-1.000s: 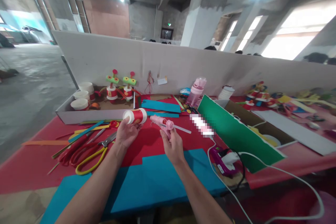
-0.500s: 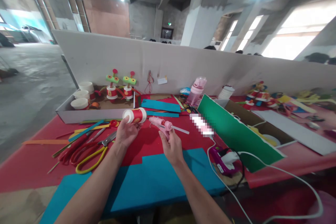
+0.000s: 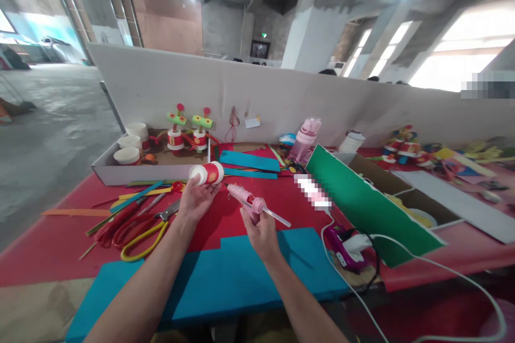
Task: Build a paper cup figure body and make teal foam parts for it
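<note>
My left hand (image 3: pixel 197 201) holds a paper cup (image 3: pixel 211 173) on its side, white with a red and gold band, thumb on its rim. In my right hand (image 3: pixel 260 230) is a pink glue gun (image 3: pixel 245 198), gripped by its handle, with a clear glue stick (image 3: pixel 277 218) poking out of its back end. The gun's nozzle points left toward the cup and stays apart from it. Below both hands lie blue sheets (image 3: pixel 257 268) on the red table cover (image 3: pixel 209 225).
Scissors and pliers (image 3: pixel 145 244) lie at left among paper strips. A shallow box (image 3: pixel 148 174) holds cups and two cup figures (image 3: pixel 175 139). At right are a green-sided box (image 3: pixel 370 203), a purple power strip (image 3: pixel 346 249) with white cables, and a pink bottle (image 3: pixel 308 136).
The glue gun has dropped slightly and its nozzle now sits a little lower, with the glue stick tilted further down. The cup has tipped slightly in my left hand. The view has shifted a little.
</note>
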{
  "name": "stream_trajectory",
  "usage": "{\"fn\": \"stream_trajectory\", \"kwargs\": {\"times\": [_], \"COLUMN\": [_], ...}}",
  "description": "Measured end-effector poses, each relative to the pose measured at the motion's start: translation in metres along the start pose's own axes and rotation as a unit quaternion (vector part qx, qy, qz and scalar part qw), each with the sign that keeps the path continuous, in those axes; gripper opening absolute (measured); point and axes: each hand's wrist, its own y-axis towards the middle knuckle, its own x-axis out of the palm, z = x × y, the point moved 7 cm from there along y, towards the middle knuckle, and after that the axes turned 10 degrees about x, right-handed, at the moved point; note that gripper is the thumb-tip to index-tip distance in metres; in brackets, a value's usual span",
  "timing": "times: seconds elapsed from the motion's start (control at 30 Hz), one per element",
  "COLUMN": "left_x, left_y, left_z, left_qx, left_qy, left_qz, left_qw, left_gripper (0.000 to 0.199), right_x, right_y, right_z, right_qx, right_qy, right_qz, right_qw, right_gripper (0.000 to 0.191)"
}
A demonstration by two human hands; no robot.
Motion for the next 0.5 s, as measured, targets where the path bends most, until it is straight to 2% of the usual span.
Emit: {"fn": "stream_trajectory", "kwargs": {"times": [0.13, 0.3, 0.5], "left_x": [0.001, 0.000, -0.007], "left_y": [0.000, -0.001, 0.000], "left_z": [0.000, -0.004, -0.008], "left_qx": [0.001, -0.017, -0.052], "left_qy": [0.003, 0.009, -0.010], "left_qz": [0.001, 0.010, 0.059], "left_qw": [1.000, 1.000, 0.997], "left_gripper": [0.030, 0.026, 0.030], "right_x": [0.012, 0.024, 0.027], "right_y": [-0.007, -0.009, -0.004], "right_z": [-0.002, -0.007, -0.011], "right_qx": [-0.025, -0.113, -0.176], "right_qy": [-0.029, -0.178, -0.231], "right_qz": [-0.062, -0.102, -0.096], "right_qw": [0.997, 0.972, 0.952], "right_gripper": [0.020, 0.025, 0.028]}}
